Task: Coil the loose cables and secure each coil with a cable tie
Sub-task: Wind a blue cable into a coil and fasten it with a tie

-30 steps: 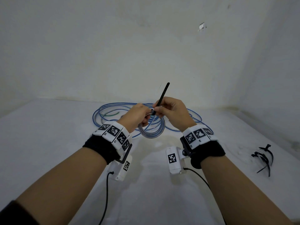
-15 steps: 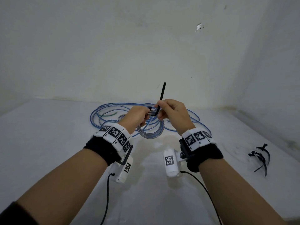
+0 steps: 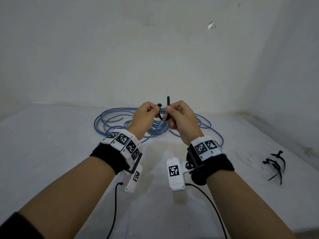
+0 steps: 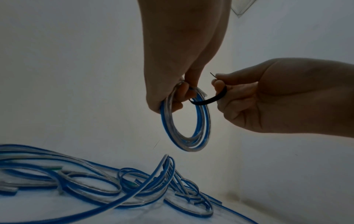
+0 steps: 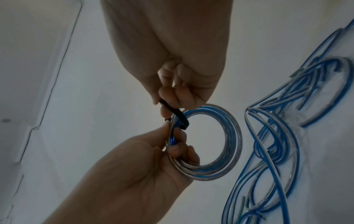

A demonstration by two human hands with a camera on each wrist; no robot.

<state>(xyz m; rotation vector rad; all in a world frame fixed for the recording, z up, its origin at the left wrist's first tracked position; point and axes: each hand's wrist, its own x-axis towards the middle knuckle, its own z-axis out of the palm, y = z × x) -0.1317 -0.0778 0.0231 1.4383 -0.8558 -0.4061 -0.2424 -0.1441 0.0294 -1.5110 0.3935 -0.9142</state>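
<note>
White desk (image 3: 51,152) meets plain white walls (image 3: 120,49) at a rear corner on the right. Back wall bears a small chipped mark (image 3: 210,25). Lighting is dim, even.

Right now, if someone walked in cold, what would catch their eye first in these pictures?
Two hands raised in mid-air at the centre: the left hand grips a small coil of blue and clear cable, while the right hand pinches a black cable tie looped through that coil. Behind them a loose tangle of blue cable sprawls on the white surface, and spare black ties lie far right.
</note>
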